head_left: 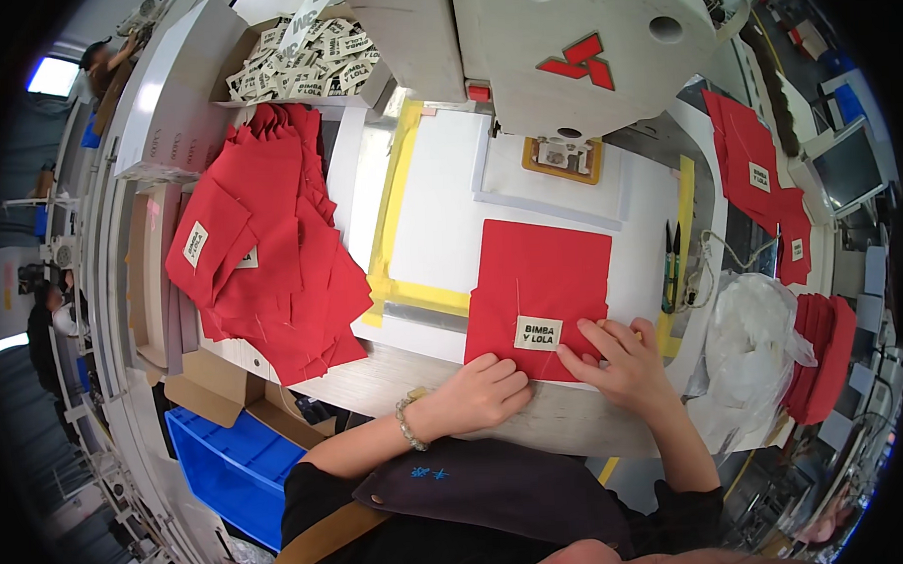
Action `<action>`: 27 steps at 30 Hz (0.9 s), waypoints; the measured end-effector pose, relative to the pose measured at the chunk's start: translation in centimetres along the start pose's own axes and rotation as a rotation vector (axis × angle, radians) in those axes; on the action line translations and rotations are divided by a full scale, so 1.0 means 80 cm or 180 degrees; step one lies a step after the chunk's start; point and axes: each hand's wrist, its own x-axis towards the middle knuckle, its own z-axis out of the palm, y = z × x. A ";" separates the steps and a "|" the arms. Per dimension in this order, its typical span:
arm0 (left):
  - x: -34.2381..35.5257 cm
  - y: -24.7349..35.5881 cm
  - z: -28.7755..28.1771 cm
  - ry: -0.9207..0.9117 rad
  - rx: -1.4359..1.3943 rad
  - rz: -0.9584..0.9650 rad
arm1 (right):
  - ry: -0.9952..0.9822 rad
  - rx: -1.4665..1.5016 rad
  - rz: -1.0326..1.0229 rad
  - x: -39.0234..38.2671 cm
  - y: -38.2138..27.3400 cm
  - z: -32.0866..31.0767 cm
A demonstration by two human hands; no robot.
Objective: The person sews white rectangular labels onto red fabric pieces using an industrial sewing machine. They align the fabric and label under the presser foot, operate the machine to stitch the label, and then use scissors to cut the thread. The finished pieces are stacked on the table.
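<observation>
A red fabric piece (535, 254) lies flat on the white work surface in front of me, bearing a pale label (537, 332) with dark printing and some loose thread. My left hand (483, 390) is curled closed on its lower left edge. My right hand (618, 361) rests on the lower right part, fingers bent and spread, with fingertips beside the label. Above the piece, a white machine head (502, 32) overhangs a small gold-coloured frame (589, 166). Yellow tape (390, 224) borders the surface, and scissor-like tools (673, 264) lie at its right.
Red pieces (283, 288) are piled at left, below a box of labels (300, 68). More red pieces (740, 143) lie at right, with crumpled plastic (747, 351) and a screen (845, 164). A blue crate (209, 459) stands lower left. Two people (43, 326) are at the far left.
</observation>
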 end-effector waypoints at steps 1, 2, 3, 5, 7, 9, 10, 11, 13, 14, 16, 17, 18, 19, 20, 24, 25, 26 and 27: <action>0.000 0.000 0.000 0.0021 -0.0002 0.0001 | -0.0004 -0.0029 -0.0013 0.000 0.000 0.000; 0.000 0.000 0.001 0.0044 -0.0005 0.0005 | -0.0010 -0.0060 -0.0025 0.000 0.000 0.000; 0.000 -0.001 0.001 0.0014 -0.0014 0.0001 | 0.0015 0.0061 0.0017 -0.001 0.001 0.000; -0.001 -0.001 0.000 -0.0048 -0.0031 -0.0004 | 0.0066 0.0304 0.0106 -0.005 0.003 0.004; -0.003 -0.001 -0.002 -0.0036 -0.0090 0.0000 | 0.0154 0.0392 0.0185 -0.017 0.007 0.017; -0.008 -0.001 -0.003 0.0071 -0.0101 -0.0050 | 0.0225 0.0570 0.0263 -0.020 0.006 0.018; -0.011 -0.001 -0.004 0.0168 -0.0086 -0.0109 | 0.0249 0.0714 0.0300 -0.019 0.005 0.014; -0.009 -0.002 -0.009 0.0253 -0.0061 -0.0172 | 0.0286 0.0869 0.0335 -0.017 0.004 0.011; 0.000 -0.003 -0.018 0.0257 0.0260 -0.0435 | 0.0252 0.0862 0.0291 -0.018 0.005 0.007; 0.004 -0.003 -0.022 0.0260 0.0422 -0.0571 | 0.0234 0.0863 0.0264 -0.019 0.006 0.006; 0.001 -0.008 -0.025 0.0122 0.0544 -0.0493 | 0.0163 0.0613 0.0164 -0.020 0.003 0.005; 0.000 -0.010 -0.025 0.0061 0.0597 -0.0448 | 0.0119 0.0479 0.0119 -0.021 0.002 0.004; -0.001 -0.011 -0.024 0.0093 0.0540 -0.0419 | 0.0123 0.0426 0.0113 -0.023 0.001 0.004; -0.002 -0.012 -0.023 0.0124 0.0483 -0.0389 | 0.0125 0.0373 0.0107 -0.025 -0.001 0.006; -0.002 -0.013 -0.022 0.0156 0.0434 -0.0366 | 0.0132 0.0323 0.0091 -0.027 -0.002 0.009; 0.001 -0.020 -0.026 0.0160 0.0520 -0.0119 | 0.0169 0.0230 0.0114 -0.030 -0.005 0.011; 0.002 -0.021 -0.028 0.0138 0.0543 -0.0074 | 0.0186 0.0210 0.0112 -0.030 -0.006 0.012; 0.004 -0.022 -0.029 0.0127 0.0570 -0.0027 | 0.0203 0.0180 0.0106 -0.031 -0.006 0.012; 0.005 -0.023 -0.029 0.0156 0.0516 -0.0029 | 0.0215 0.0251 0.0159 -0.031 -0.008 0.010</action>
